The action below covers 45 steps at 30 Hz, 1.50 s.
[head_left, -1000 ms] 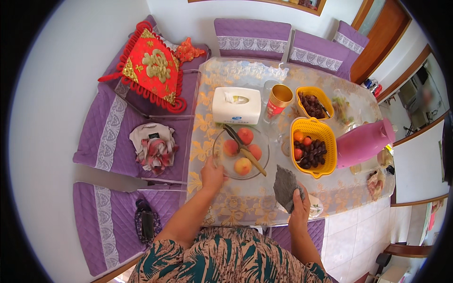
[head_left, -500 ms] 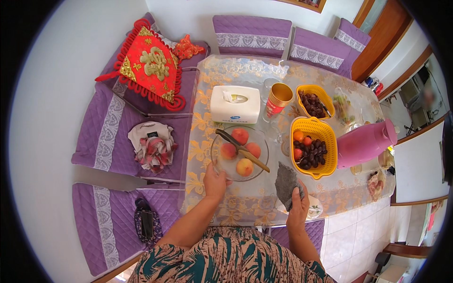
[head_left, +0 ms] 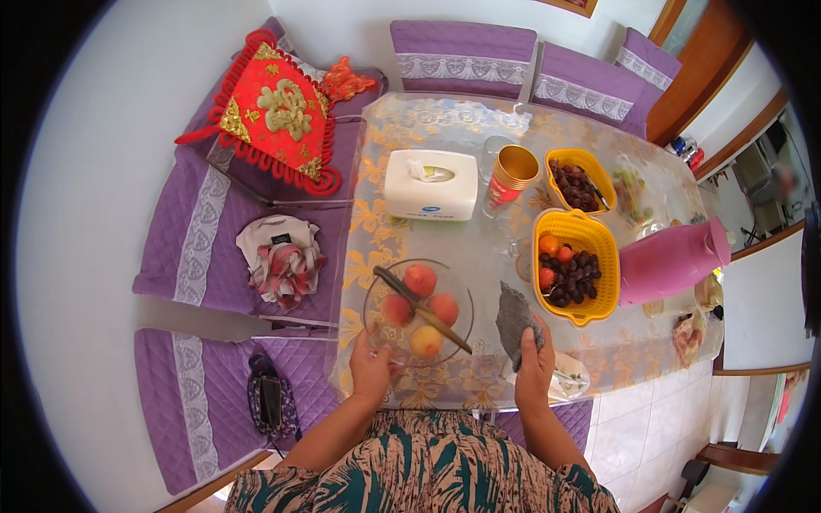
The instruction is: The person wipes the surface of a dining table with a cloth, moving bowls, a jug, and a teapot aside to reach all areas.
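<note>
Gripping a limp grey cloth [head_left: 516, 318], the right hand [head_left: 534, 369] rests on the table [head_left: 445, 128]. Left hand [head_left: 371, 369] touches the near rim of the fragile, slippery clear glass bowl of peaches [head_left: 416, 309], not clasping it.

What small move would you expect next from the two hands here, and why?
Probably the left hand draws the glass bowl a little closer. It already rests at the bowl's near rim, where four peaches and a knife lie. The right hand has its grip on a grey cloth just beside the bowl, so wiping the table there seems likely.
</note>
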Available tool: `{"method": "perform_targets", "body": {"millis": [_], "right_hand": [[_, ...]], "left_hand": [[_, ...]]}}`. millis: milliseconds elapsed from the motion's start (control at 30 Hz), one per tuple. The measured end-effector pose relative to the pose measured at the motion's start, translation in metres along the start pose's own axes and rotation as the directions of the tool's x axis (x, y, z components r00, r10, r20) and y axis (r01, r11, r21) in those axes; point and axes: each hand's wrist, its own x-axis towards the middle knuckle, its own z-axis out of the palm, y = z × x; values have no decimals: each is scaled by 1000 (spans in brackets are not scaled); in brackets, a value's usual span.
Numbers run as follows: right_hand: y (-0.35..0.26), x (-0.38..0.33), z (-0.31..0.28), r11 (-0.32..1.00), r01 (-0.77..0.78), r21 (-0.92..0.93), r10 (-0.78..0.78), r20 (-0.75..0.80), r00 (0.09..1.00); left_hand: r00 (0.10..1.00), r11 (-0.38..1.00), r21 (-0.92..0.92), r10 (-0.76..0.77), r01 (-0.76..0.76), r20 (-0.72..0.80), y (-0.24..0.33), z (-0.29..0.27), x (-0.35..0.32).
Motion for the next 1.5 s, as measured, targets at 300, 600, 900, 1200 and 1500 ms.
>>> {"method": "perform_targets", "body": {"millis": [300,600,900,1200,1500], "right_hand": [[44,37,50,707,296,-643,-304,101,947],[88,49,78,311,370,-875,-257,298,919],[92,103,151,297,578,-760,-301,500,812],[53,65,111,296,897,-328,-46,933,356],[85,96,84,214,544,-811,-219,503,836]], "left_hand": [[996,994,67,-85,83,25,5,-74,-36],[994,981,167,-103,94,46,17,-118,-48],[996,985,150,-86,81,22,4,-126,-64],[993,989,89,-116,115,9,1,-129,-72],[994,987,120,-109,109,-4,3,-127,-71]]}}
